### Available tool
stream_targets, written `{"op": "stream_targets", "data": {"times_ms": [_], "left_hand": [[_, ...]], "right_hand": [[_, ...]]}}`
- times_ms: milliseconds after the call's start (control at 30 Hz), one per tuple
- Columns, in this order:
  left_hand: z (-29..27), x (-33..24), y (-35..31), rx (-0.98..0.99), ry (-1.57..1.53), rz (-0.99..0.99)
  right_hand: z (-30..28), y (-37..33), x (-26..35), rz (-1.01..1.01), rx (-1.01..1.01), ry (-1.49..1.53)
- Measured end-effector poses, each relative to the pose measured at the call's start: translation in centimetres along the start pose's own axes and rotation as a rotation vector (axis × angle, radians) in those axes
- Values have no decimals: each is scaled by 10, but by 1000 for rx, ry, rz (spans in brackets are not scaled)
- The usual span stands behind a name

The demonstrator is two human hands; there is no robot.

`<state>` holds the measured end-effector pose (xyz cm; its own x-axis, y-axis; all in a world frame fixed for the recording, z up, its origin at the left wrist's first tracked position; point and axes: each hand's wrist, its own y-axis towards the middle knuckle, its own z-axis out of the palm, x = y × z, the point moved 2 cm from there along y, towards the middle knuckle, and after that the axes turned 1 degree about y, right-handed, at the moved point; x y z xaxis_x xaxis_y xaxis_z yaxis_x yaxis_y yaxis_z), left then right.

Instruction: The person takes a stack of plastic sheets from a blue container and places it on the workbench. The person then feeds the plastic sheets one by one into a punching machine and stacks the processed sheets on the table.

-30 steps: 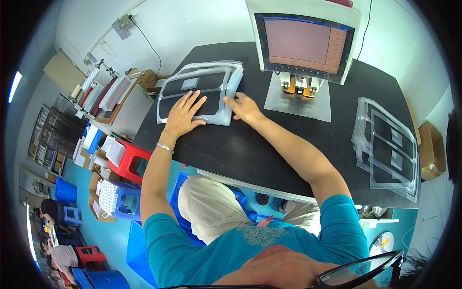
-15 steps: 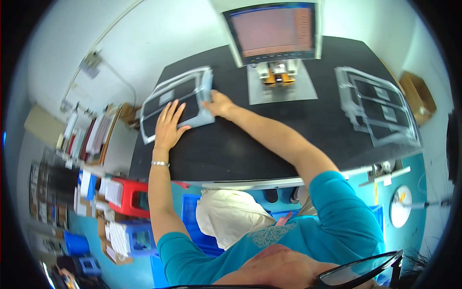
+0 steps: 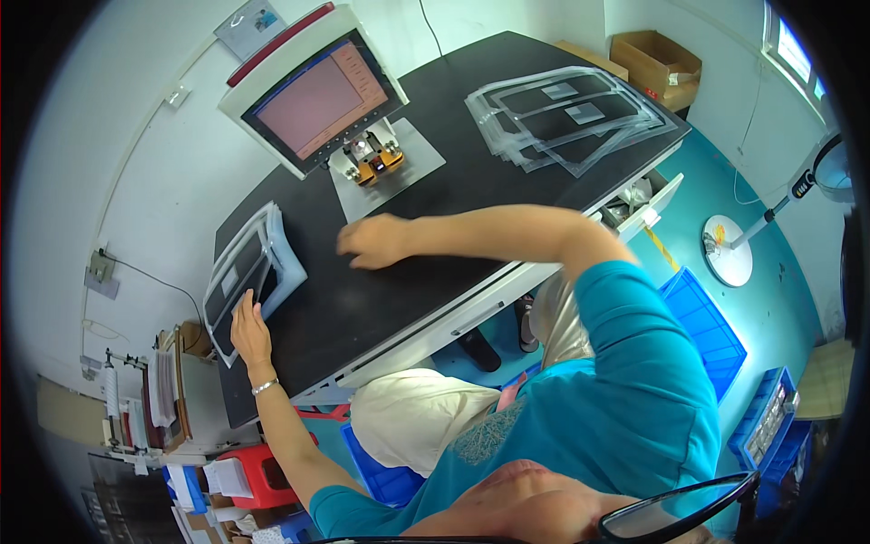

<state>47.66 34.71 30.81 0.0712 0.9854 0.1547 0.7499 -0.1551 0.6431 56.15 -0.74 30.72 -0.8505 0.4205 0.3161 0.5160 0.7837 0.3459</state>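
Note:
At the left of the black table, a stack of thin clear plastic frame-shaped sheets (image 3: 286,265) lies with its right edges bowed upward. My left hand (image 3: 251,334) rests at the near edge of this stack, its fingers stretched out and not wrapped round it. A bracelet circles that wrist. My right hand (image 3: 376,242) is over the middle of the table, apart from the stack, with its fingers loosely curled in and nothing visible in them. A second pile of similar clear frames (image 3: 507,136), fanned unevenly, lies at the far right of the table.
A monitor (image 3: 313,100) stands at the back above a small machine with orange parts (image 3: 379,168) on a grey plate (image 3: 412,172). An open drawer (image 3: 657,204) juts from the table's right front. A cardboard box (image 3: 652,63) sits behind the right pile; a lamp base (image 3: 728,252) is beyond.
My right hand has let go of the left stack's right edge and moved away to its right. My left hand stays at the stack. The view has turned to the right.

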Motion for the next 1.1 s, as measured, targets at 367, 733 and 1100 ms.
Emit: {"op": "stream_targets", "data": {"times_ms": [367, 733, 1100], "left_hand": [[-16, -16, 18, -254, -150, -217], [-14, -227, 44, 198, -112, 288], [-31, -284, 54, 304, -426, 372]], "right_hand": [[-120, -228, -172, 505, -342, -672], [-163, -164, -197, 502, -365, -87], [-76, -92, -205, 508, -698, 83]]}}
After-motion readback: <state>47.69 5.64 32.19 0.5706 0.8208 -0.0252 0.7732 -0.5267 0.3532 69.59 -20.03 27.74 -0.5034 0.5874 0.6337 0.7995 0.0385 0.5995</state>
